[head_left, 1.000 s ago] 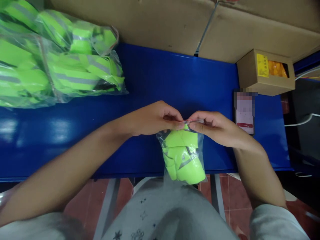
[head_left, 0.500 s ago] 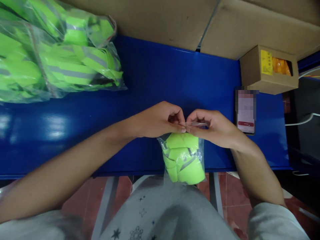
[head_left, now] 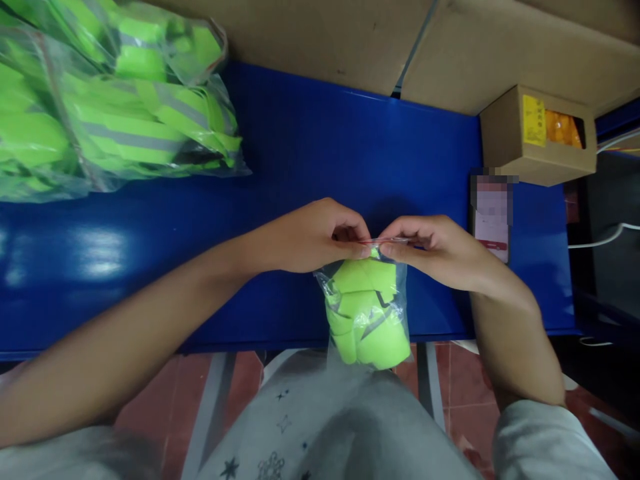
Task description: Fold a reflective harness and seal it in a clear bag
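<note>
A small clear zip bag [head_left: 367,313] stuffed with a folded neon-green reflective vest hangs over the front edge of the blue table [head_left: 320,153]. My left hand [head_left: 315,237] pinches the left part of the bag's top strip, fingers closed. My right hand [head_left: 435,250] pinches the right part of the same strip, fingers closed. The two hands almost touch above the bag.
A large clear bag of neon-green vests [head_left: 105,100] lies at the table's back left. A small cardboard box [head_left: 537,133] with orange contents and a phone [head_left: 491,213] sit at the right. Big cardboard boxes [head_left: 350,33] stand behind. White cables [head_left: 600,240] run off right.
Both hands stay pinched on the bag's top strip; the fingers shifted slightly along it and the right hand moved a little to the right.
</note>
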### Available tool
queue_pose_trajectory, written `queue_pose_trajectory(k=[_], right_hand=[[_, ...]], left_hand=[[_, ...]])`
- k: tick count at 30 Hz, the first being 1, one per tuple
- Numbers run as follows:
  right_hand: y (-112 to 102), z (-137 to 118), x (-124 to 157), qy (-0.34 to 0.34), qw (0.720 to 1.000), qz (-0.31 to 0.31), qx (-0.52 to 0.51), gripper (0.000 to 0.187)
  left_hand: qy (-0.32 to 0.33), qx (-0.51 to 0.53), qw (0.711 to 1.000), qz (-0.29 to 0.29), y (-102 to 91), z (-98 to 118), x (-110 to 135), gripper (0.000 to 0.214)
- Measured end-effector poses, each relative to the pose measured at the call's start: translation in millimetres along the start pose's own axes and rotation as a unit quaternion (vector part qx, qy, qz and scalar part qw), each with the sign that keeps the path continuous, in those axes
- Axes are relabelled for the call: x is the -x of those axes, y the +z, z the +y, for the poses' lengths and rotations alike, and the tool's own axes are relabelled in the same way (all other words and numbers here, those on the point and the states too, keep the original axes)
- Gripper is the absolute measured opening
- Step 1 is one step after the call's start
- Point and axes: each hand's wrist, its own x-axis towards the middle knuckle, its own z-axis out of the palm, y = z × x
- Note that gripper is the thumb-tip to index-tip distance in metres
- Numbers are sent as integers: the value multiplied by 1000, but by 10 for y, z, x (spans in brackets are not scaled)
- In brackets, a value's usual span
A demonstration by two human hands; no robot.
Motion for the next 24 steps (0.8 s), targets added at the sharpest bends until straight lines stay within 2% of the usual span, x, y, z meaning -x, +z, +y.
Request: queue_pose_trajectory(k=[4,8,16,20,24], right_hand=[[19,2,14,-11,998,23,50,32],[32,-14,31,-9,999,27,46,32],[65,-79,58,-24,995,40,90,21],[37,-70,59,-36,996,39,66,22],[-46,-21,56,-17,999,17,27,26]], left_hand=[[-6,-24,1000,16,12,9,4,23],[-17,-3,1000,15,21,12,5,21],[-22,7,999,32,71,64,21,17],[-29,16,999,43,61,80,25,17],[-33,28,999,27,25,42,8,19]])
